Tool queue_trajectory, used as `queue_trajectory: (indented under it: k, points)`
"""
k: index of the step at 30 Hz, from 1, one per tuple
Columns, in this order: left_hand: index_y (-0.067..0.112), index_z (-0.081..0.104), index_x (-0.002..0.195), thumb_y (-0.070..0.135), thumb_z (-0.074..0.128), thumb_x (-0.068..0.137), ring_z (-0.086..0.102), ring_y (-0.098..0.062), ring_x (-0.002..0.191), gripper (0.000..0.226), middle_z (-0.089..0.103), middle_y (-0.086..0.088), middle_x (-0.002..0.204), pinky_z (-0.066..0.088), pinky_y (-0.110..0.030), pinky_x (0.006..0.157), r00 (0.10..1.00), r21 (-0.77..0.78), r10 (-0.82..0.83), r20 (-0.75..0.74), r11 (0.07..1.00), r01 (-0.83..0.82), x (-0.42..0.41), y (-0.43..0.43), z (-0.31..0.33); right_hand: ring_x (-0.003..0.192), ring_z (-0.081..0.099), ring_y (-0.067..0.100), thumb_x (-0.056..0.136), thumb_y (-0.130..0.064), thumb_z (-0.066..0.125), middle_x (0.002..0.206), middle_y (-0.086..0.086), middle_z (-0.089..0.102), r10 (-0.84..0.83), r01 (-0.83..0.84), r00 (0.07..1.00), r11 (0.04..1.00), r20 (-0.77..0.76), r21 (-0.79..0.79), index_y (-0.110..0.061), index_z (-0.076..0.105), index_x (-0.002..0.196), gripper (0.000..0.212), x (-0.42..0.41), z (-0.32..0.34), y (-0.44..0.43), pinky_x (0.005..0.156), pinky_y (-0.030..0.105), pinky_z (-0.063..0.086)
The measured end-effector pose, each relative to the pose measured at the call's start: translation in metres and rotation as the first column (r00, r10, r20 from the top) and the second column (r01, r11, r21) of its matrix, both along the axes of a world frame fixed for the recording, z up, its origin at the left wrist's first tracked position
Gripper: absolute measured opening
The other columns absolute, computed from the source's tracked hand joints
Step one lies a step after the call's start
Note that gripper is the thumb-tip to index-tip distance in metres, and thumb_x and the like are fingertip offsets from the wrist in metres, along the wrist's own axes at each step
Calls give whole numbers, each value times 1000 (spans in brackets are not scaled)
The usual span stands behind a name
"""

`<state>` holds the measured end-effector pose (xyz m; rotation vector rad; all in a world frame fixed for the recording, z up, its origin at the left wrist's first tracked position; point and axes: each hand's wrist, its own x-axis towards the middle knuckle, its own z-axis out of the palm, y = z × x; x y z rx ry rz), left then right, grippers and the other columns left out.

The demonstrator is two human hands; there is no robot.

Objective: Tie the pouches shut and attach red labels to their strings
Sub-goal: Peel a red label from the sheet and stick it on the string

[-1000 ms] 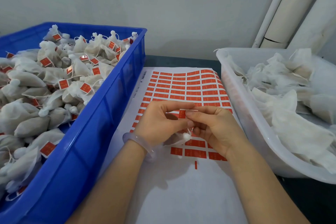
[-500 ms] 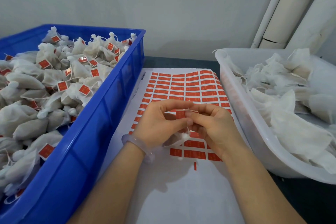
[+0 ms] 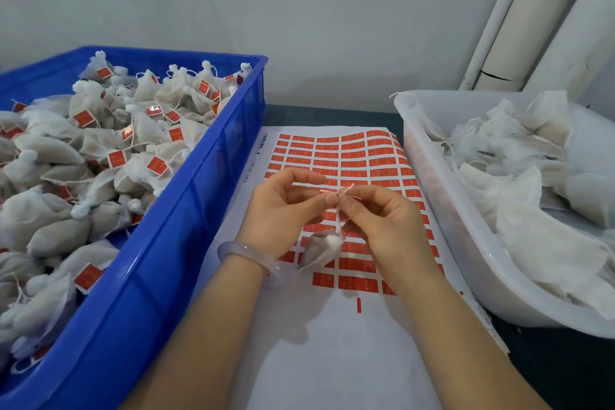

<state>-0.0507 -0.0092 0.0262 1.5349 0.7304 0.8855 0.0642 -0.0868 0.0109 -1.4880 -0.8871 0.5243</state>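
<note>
A small white pouch (image 3: 320, 249) hangs by its string (image 3: 338, 217) over the sheet of red labels (image 3: 349, 156). My left hand (image 3: 283, 210) and my right hand (image 3: 382, 220) meet above it. Both pinch a folded label (image 3: 342, 194) at the top of the string, fingertips touching. The pouch's tied top shows as a white knot; its lower part lies between my wrists, just above the sheet.
A blue crate (image 3: 186, 243) on the left holds several tied, labelled pouches (image 3: 100, 156). A translucent white tub (image 3: 442, 210) on the right holds untied pouches (image 3: 519, 176). White pipes (image 3: 519, 20) run up the wall at the back right.
The hands have drawn slightly apart and lifted; the pouch now hangs in plain view below them on its string, and the label looks folded over the string.
</note>
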Motion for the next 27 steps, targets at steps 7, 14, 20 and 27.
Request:
queue_trajectory:
  k: [7,14,20,27]
  points:
    - [27,59,85,27,75,73,68,-5,70,20,68,12,79,54,-14,56,987,136,163,1,977,-162,5,-4,-7,79,65,0,85,-27,63,83,-24,64,-1,-6,994,998,109,62,-42,60,80,17,-5,2,-1,63,5,49]
    - [35,68,91,44,60,66,67,-1,79,27,69,21,83,55,-14,71,993,224,113,-36,969,-102,5,-9,-7,83,61,-10,84,-27,63,74,-33,64,23,-28,998,994,52,105,-43,62,78,17,-4,-1,-1,61,4,47]
    - [36,68,87,39,64,63,69,-1,76,24,70,23,78,53,-12,65,997,99,62,36,993,-66,6,-7,-8,83,60,-15,85,-23,62,76,-41,61,43,-63,989,988,140,139,-47,60,82,24,-4,1,-2,61,1,44]
    - [34,68,80,19,66,78,69,-2,74,15,71,19,75,51,-10,59,996,27,24,82,999,-27,7,-7,-10,74,67,-1,79,-24,70,77,-22,69,-29,12,995,985,94,173,-36,64,83,14,1,0,-2,59,9,50]
